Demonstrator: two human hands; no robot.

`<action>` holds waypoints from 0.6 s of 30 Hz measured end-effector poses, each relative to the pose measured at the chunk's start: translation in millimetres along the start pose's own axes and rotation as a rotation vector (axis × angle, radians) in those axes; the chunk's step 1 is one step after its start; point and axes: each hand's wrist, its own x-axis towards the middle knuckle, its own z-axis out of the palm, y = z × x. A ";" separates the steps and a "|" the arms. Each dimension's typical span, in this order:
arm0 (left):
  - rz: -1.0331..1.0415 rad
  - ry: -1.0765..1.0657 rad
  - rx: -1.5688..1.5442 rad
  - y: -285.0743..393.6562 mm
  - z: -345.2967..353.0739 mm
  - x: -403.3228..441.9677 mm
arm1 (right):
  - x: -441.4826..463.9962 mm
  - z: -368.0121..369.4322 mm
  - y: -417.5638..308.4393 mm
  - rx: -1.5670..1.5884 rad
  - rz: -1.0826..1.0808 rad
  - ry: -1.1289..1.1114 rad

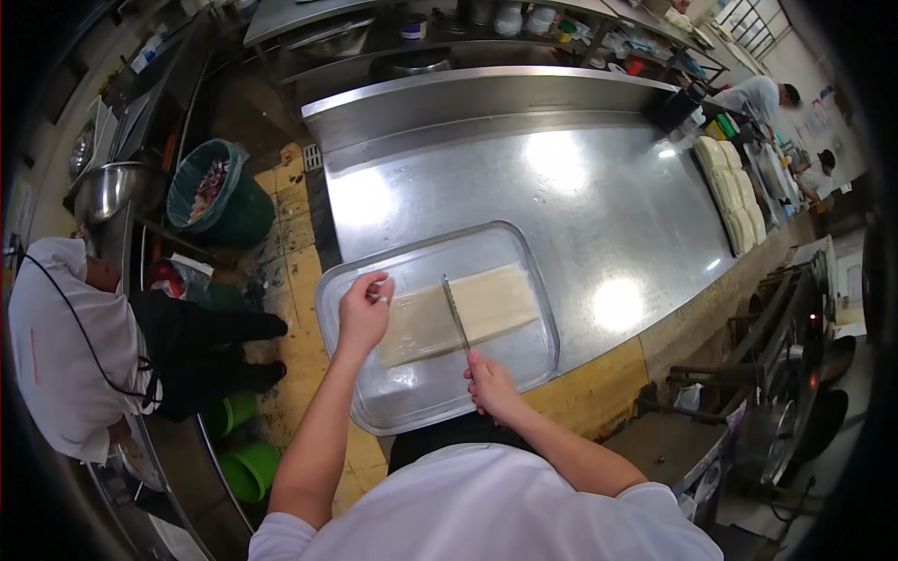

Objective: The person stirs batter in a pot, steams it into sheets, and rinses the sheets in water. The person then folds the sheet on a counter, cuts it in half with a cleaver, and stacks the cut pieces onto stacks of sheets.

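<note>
A long-bladed knife [456, 314] is gripped by its handle in my right hand [489, 383]. Its blade points away from me, across a pale, flat rectangular slab [500, 304] in a clear shallow tray [379, 411]. The left part of the slab looks shinier and greyer than the right; I cannot tell whether film covers it. Over the tray's left side, my left hand [365, 313] is closed with curled fingers. A small whitish spot shows at its fingertips, too small to name.
The tray sits at the left end of a steel table [449, 187] with a raised back edge. Pale wrapped blocks [731, 192] stand at its right end. A lined green bin [210, 192] and a person in a white shirt [75, 346] are at left. Stoves [786, 374] stand right.
</note>
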 end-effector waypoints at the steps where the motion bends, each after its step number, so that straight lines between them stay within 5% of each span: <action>1: 0.030 -0.026 -0.015 6.6 9.8 4.5 | -0.1 -0.1 0.3 -0.003 -0.002 -0.002; 9: 0.057 -0.350 0.163 50.8 60.7 19.7 | 3.3 3.7 4.9 -0.029 -0.060 0.034; 18: -0.042 -0.335 0.089 30.8 74.7 20.8 | 23.0 6.7 24.0 -0.239 -0.155 0.134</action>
